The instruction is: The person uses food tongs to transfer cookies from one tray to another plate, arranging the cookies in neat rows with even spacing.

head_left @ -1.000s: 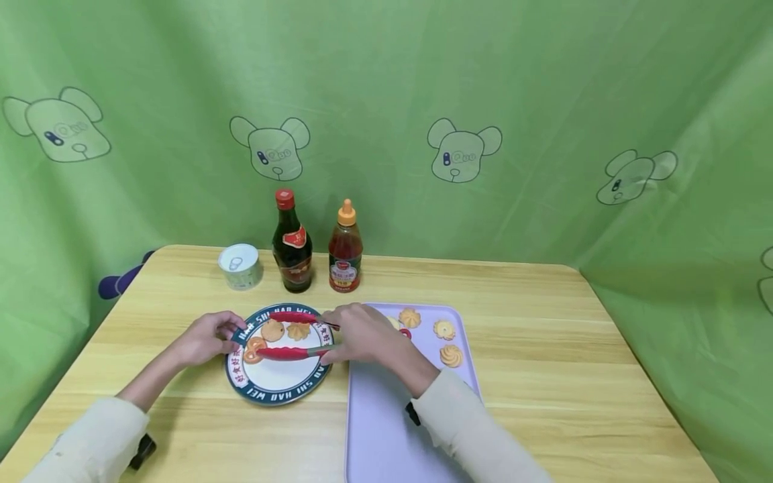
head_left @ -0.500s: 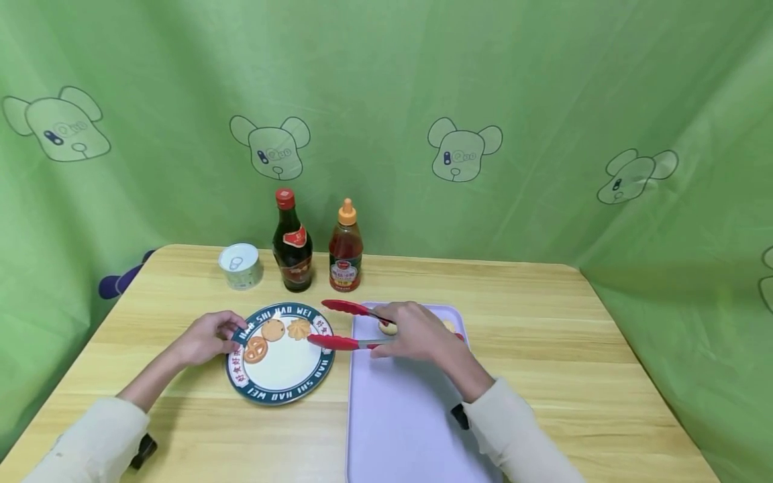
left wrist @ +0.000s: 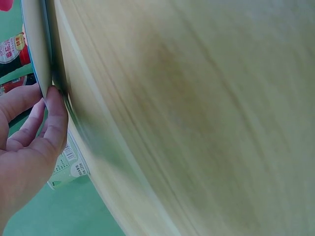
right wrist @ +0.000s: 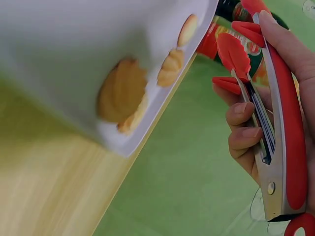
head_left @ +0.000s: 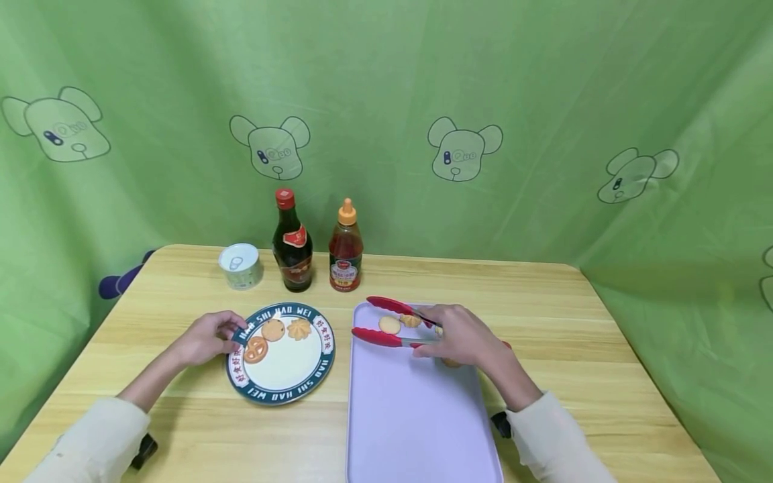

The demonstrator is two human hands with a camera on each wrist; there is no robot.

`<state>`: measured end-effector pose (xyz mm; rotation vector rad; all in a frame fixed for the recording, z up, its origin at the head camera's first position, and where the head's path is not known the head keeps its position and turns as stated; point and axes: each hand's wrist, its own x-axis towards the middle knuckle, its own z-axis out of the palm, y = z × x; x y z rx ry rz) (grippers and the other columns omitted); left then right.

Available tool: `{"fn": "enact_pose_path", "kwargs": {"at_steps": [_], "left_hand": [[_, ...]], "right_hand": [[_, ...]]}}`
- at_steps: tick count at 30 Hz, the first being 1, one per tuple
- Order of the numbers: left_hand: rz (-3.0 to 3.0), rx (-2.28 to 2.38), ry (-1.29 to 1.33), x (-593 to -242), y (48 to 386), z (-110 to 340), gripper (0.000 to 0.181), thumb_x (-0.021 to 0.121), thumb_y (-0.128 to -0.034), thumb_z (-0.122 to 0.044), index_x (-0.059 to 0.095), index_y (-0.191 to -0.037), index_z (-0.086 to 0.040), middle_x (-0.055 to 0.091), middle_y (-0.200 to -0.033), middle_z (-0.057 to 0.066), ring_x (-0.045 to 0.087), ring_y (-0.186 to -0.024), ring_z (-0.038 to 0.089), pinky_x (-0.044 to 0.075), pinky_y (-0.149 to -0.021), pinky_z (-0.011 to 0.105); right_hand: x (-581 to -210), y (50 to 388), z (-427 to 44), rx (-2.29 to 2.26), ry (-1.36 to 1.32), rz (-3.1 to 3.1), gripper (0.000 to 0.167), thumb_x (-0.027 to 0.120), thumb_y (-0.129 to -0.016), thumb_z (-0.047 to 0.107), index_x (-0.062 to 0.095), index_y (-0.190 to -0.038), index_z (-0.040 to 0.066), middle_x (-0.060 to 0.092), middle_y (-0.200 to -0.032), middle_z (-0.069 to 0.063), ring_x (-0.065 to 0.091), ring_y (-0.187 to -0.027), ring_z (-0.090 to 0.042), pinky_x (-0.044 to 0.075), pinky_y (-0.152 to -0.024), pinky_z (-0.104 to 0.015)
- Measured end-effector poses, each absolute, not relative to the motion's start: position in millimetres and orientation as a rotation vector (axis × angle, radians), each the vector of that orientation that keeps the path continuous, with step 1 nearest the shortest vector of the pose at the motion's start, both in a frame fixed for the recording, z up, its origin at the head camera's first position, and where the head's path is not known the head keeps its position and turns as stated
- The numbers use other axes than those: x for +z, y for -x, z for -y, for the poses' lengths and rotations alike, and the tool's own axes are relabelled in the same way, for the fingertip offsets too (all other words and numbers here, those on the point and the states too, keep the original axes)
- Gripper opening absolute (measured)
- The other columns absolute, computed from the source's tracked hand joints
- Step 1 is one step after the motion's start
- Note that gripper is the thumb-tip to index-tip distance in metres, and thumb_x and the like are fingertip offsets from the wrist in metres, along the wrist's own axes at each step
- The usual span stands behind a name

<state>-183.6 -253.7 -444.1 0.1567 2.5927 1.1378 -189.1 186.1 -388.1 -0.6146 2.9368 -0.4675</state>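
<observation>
The left hand [head_left: 208,339] pinches the left rim of a round plate [head_left: 280,396] with a dark green border; in the left wrist view its thumb and fingers [left wrist: 55,105] lie on either side of the rim. Three cookies, one a pretzel shape [head_left: 255,349], lie on the plate's left and upper part. The right hand [head_left: 461,335] grips red-and-metal tongs [head_left: 386,337] over the upper part of a lilac tray [head_left: 417,416]. The tongs' red tips are spread apart with nothing between them, near a pale oval cookie [head_left: 389,325] and a ridged cookie [head_left: 410,320].
Behind the plate stand a can [head_left: 240,267], a dark bottle with a red cap [head_left: 292,248] and a sauce bottle with an orange cap [head_left: 345,251]. Another cookie [right wrist: 123,91] shows on the tray in the right wrist view. A green curtain [head_left: 386,100] hangs behind the table.
The right hand has carried the tongs rightward from above the plate to above the tray. The left hand and plate have hardly moved.
</observation>
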Motion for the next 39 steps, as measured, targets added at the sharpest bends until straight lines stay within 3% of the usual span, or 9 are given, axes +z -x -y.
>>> {"fn": "enact_pose_path", "kwargs": {"at_steps": [9, 12, 15, 19, 24, 28, 35, 39], "left_hand": [[-2.592, 1.138, -0.180, -441.4, 182.6, 254.6, 0.036, 0.065, -0.0786, 0.003, 0.056, -0.113, 0.005, 0.060, -0.099, 0.015, 0.056, -0.091, 0.023, 0.052, -0.078, 0.034], [-2.597, 1.135, -0.161, -441.3, 182.3, 253.7, 0.035, 0.065, -0.0787, 0.004, 0.057, -0.113, 0.004, 0.060, -0.099, 0.014, 0.056, -0.091, 0.022, 0.052, -0.078, 0.033], [-2.599, 1.132, -0.165, -441.8, 182.3, 253.6, 0.035, 0.064, -0.0787, 0.004, 0.056, -0.113, 0.004, 0.060, -0.099, 0.014, 0.056, -0.091, 0.022, 0.052, -0.078, 0.033], [-2.599, 1.141, -0.182, -442.6, 182.9, 254.2, 0.035, 0.065, -0.0779, 0.004, 0.057, -0.112, 0.005, 0.060, -0.098, 0.015, 0.056, -0.091, 0.023, 0.052, -0.078, 0.034], [-2.601, 1.149, -0.179, -443.1, 182.7, 253.8, 0.036, 0.065, -0.0773, 0.004, 0.057, -0.112, 0.005, 0.060, -0.098, 0.014, 0.056, -0.090, 0.023, 0.052, -0.078, 0.034], [-2.597, 1.151, -0.166, -442.9, 183.0, 253.9, 0.036, 0.065, -0.0774, 0.004, 0.057, -0.112, 0.004, 0.060, -0.098, 0.014, 0.056, -0.090, 0.022, 0.052, -0.078, 0.032], [-2.604, 1.125, -0.154, -443.9, 182.6, 253.8, 0.036, 0.065, -0.0778, 0.003, 0.057, -0.112, 0.004, 0.060, -0.099, 0.014, 0.056, -0.091, 0.023, 0.052, -0.079, 0.033], [-2.612, 1.127, -0.172, -443.1, 183.1, 254.0, 0.036, 0.066, -0.0777, 0.003, 0.057, -0.112, 0.005, 0.060, -0.100, 0.015, 0.056, -0.092, 0.023, 0.053, -0.081, 0.037]], "right_hand": [[-387.3, 187.7, -219.1, -0.457, 0.529, -2.948, 0.078, 0.082, -0.068, 0.041, 0.055, -0.131, 0.003, 0.063, -0.124, -0.017, 0.060, -0.105, -0.026, 0.051, -0.087, -0.045], [-387.0, 187.6, -228.6, -0.466, 0.507, -2.950, 0.078, 0.081, -0.069, 0.042, 0.055, -0.130, 0.001, 0.063, -0.123, -0.019, 0.060, -0.105, -0.028, 0.051, -0.086, -0.045], [-388.2, 187.2, -237.5, -0.467, 0.486, -2.952, 0.079, 0.080, -0.070, 0.045, 0.055, -0.130, -0.001, 0.061, -0.124, -0.022, 0.058, -0.114, -0.035, 0.050, -0.093, -0.049], [-390.8, 186.9, -246.9, -0.470, 0.495, -2.953, 0.078, 0.079, -0.070, 0.045, 0.057, -0.127, -0.003, 0.063, -0.121, -0.023, 0.059, -0.112, -0.035, 0.050, -0.093, -0.050], [-394.0, 187.6, -253.7, -0.475, 0.533, -2.954, 0.074, 0.079, -0.071, 0.043, 0.058, -0.124, -0.004, 0.065, -0.116, -0.023, 0.063, -0.096, -0.027, 0.053, -0.081, -0.043], [-396.2, 187.9, -256.4, -0.480, 0.521, -2.951, 0.073, 0.079, -0.071, 0.041, 0.058, -0.124, -0.004, 0.065, -0.115, -0.024, 0.056, -0.083, -0.022, 0.047, -0.071, -0.035], [-401.8, 186.7, -256.6, -0.480, 0.493, -2.929, 0.074, 0.078, -0.072, 0.043, 0.058, -0.125, -0.005, 0.063, -0.118, -0.025, 0.054, -0.084, -0.021, 0.046, -0.071, -0.033], [-402.2, 186.6, -255.9, -0.483, 0.468, -2.930, 0.071, 0.078, -0.073, 0.041, 0.059, -0.124, -0.004, 0.067, -0.111, -0.018, 0.050, -0.075, -0.017, 0.041, -0.064, -0.029]]}}
